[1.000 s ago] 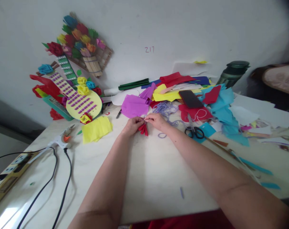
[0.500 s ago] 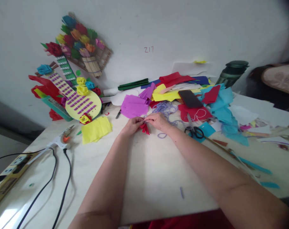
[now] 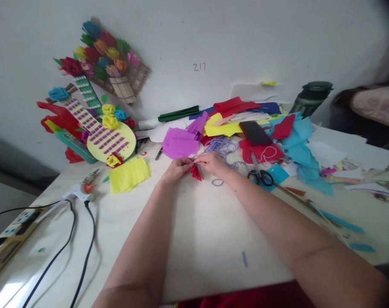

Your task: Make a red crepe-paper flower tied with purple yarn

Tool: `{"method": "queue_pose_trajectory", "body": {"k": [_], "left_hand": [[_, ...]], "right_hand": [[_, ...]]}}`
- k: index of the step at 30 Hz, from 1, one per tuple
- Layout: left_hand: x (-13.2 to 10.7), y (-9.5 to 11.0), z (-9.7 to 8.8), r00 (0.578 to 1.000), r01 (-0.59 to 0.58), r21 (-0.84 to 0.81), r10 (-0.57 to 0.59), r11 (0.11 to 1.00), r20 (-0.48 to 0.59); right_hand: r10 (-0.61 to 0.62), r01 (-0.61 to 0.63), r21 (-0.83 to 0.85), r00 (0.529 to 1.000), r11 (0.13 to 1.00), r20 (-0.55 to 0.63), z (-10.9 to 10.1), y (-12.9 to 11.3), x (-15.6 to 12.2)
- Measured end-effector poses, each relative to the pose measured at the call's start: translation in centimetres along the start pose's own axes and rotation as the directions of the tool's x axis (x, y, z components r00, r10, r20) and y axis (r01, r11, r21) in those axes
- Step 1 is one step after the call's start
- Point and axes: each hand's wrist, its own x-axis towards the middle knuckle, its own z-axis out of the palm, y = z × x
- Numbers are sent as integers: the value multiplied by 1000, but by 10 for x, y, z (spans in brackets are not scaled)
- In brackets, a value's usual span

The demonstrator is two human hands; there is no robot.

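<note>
A small piece of red pleated paper (image 3: 195,173) fans downward between my hands, just above the table. My left hand (image 3: 178,169) is closed, its fingertips pinching the gathered top of the paper. Meeting it from the other side, my right hand (image 3: 213,162) is pinched shut at the same spot, where a bit of lilac yarn shows by the fingertips; the exact grip is too small to make out. Behind the right hand lies a loose tangle of lilac yarn (image 3: 222,144), and one loop rests on the table below the wrist.
Scissors (image 3: 261,177) and a phone (image 3: 255,132) lie to the right, among blue paper sheets (image 3: 299,145). Purple paper (image 3: 180,143) sits behind my hands, yellow paper (image 3: 129,174) to the left. A glue gun (image 3: 82,190) with black cables is farther left. A dark green bottle (image 3: 312,99) stands at the back right.
Both hands stay in nearly the same place, still pinching together. The red paper has turned very slightly between the fingers. The whole view has shifted a little.
</note>
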Motion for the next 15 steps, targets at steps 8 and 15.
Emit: {"method": "queue_pose_trajectory", "body": {"k": [8, 15], "left_hand": [[4, -6, -1, 998, -39, 59, 42, 997, -55], [4, -11, -2, 992, -85, 124, 96, 989, -87]], "right_hand": [[115, -115, 69, 993, 991, 15, 0, -6, 0], [236, -239, 29, 967, 971, 94, -8, -12, 1]]}}
